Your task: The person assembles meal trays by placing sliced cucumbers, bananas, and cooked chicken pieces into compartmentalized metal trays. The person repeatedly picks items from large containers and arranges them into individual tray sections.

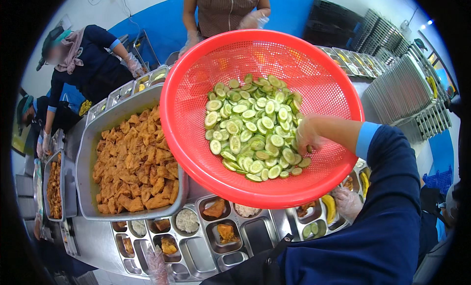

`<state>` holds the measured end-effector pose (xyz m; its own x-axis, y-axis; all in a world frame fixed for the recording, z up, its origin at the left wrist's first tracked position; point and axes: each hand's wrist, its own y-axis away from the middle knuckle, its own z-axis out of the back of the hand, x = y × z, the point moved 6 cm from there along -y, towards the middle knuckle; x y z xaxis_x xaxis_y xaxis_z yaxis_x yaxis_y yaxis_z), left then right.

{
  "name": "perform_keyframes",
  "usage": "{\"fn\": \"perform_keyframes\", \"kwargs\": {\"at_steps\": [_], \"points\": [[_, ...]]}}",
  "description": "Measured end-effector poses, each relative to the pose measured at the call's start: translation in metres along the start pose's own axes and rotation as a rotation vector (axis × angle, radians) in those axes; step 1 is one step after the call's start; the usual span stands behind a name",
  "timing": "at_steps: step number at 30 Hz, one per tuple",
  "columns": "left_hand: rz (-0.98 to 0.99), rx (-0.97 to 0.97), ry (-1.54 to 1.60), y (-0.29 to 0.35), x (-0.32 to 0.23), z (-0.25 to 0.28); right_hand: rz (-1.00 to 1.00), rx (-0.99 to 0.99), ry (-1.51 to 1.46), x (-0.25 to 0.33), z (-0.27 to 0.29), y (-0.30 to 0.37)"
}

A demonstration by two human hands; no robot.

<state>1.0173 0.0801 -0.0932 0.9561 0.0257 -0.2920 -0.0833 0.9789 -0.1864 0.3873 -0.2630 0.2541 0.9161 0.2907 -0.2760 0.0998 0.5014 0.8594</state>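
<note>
Red plastic basket [255, 200]: round, perforated and wide, it fills the middle of my head view, its rim passing in front of the grey tub's right side; I cannot make out what bears it.
Cucumber slices [252, 128]: pale green with darker skins, heaped loosely inside the basket.
Right hand [310, 133]: clear-gloved, below a light blue cuff, I see it inside the basket at the right edge of the heap.
Right grip: fingers curl down among the slices, tips partly hidden; I cannot tell whether they pinch any.
Left hand [157, 268]: gloved, low in my view, at the compartment trays [196, 258].
Left grip: too blurred for me to tell if it is spread or pressed together.
Grey tub [82, 196]: left of the basket, full of golden-brown fried pieces [135, 167].
Trays: on the metal surface [95, 238], some compartments holding white rice [187, 220] and brown pieces; farther right I find a banana [329, 209] with another gloved hand [348, 204] just beside it.
Co-workers: one in a brown top [228, 10] beyond the basket, another in dark blue [93, 57] at upper left.
</note>
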Motion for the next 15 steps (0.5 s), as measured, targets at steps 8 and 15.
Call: {"fn": "perform_keyframes", "kwargs": {"at_steps": [8,15], "points": [[0.404,0.041,0.534,-0.012,-0.032,0.043,0.175,-0.056,-0.169,0.0,0.024,-0.007],[0.366,0.002,0.527,-0.019,-0.04,0.054,0.425,-0.453,-0.925,0.007,0.06,0.034]]}}
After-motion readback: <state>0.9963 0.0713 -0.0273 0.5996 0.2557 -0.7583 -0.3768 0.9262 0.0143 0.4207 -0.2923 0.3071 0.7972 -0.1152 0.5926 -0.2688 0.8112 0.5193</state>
